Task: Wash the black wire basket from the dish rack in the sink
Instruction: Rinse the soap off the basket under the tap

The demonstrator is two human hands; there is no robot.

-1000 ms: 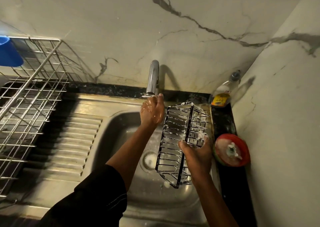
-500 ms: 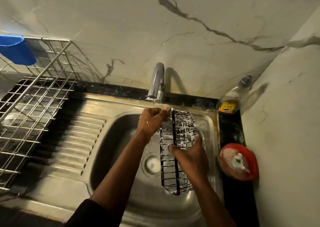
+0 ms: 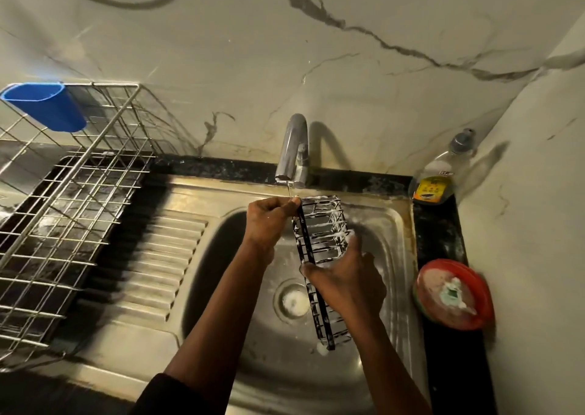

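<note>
Left fingers: the fingers (image 3: pixel 289 205) of the left hand (image 3: pixel 269 221) are curled and pinch the top corner of the black wire basket (image 3: pixel 319 234), right under the tap's mouth.
Right fingers: the right hand (image 3: pixel 348 283) grasps the basket at mid-length from the right. The thumb lies across the near black frame bar; the other fingers wrap behind the wires and are blurred.
Basket: one, held on end and tilted inside the sink (image 3: pixel 395 256). Its upper end is by the tap and its lower end is low in the bowl; I cannot tell whether it touches the bottom. White suds cling to its wires.
Water: one thin stream (image 3: pixel 288 190) falls from the one tap (image 3: pixel 292 148) onto the basket's top corner.
Sink: one steel bowl with one drain (image 3: pixel 292 300), which has foam in it. One ribbed drainboard (image 3: pixel 158 272) lies to its left.
Rack: one steel dish rack (image 3: pixel 63 209) at far left, well apart from the basket. One blue cup (image 3: pixel 47 106) hangs on its back rim.
Table: a dark strip of table (image 3: pixel 443 234) along the sink's right edge carries two things. One bottle (image 3: pixel 438 174) with a grey cap and yellow label stands in the back corner. One round red dish (image 3: pixel 452 294) with a sudsy green scrubber sits nearer the person.
Arms: two bare forearms; one dark sleeve (image 3: pixel 164 395) shows on the left arm at the bottom edge.
</note>
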